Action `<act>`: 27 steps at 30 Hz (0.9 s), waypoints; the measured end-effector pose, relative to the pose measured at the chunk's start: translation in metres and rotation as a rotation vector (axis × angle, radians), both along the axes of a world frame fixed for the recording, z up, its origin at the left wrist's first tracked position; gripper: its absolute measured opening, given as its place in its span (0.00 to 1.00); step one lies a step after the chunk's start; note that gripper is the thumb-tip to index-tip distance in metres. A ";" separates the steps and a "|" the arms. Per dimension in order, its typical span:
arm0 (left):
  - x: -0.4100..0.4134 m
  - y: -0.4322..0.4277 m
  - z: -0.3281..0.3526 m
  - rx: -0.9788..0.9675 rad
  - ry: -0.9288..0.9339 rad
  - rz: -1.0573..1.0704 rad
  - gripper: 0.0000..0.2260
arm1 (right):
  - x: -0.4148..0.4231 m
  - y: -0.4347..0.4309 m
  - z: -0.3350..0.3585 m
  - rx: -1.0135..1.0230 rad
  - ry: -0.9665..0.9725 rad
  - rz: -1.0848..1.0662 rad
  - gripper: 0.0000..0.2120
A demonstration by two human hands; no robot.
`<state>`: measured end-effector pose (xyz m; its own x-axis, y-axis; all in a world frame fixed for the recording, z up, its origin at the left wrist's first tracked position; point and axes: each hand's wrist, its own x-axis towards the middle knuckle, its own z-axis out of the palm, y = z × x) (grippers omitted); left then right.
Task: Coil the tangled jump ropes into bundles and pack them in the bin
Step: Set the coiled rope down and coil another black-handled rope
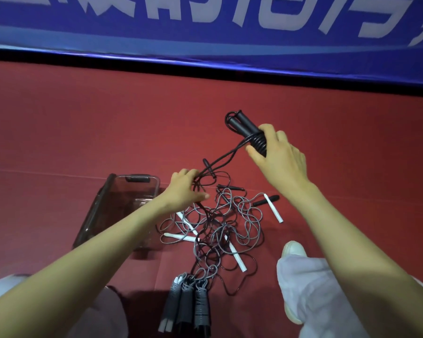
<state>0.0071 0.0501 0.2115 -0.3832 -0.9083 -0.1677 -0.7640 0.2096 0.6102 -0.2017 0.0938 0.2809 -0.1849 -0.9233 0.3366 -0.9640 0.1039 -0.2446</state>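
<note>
My right hand (280, 156) grips a black jump rope bundle (248, 130), its two black handles side by side with cord wound round them, lifted above the floor. The loose black cord (224, 157) runs down-left from it to my left hand (185, 190), which pinches the cord above the tangle. A tangled pile of grey and black ropes (220, 228) with white and black handles lies on the red floor below. Three coiled bundles (186, 306) lie side by side near the bottom. The clear plastic bin (103, 211) stands left of the pile, partly behind my left forearm.
A blue banner (205, 32) with white lettering runs along the far edge of the red floor (83, 130). My right knee and white shoe (296, 264) are right of the pile, my left knee (5, 289) at bottom left.
</note>
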 end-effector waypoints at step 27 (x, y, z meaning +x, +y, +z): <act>0.002 -0.007 -0.012 0.233 0.851 0.525 0.10 | -0.032 -0.023 0.012 -0.071 -0.375 -0.162 0.21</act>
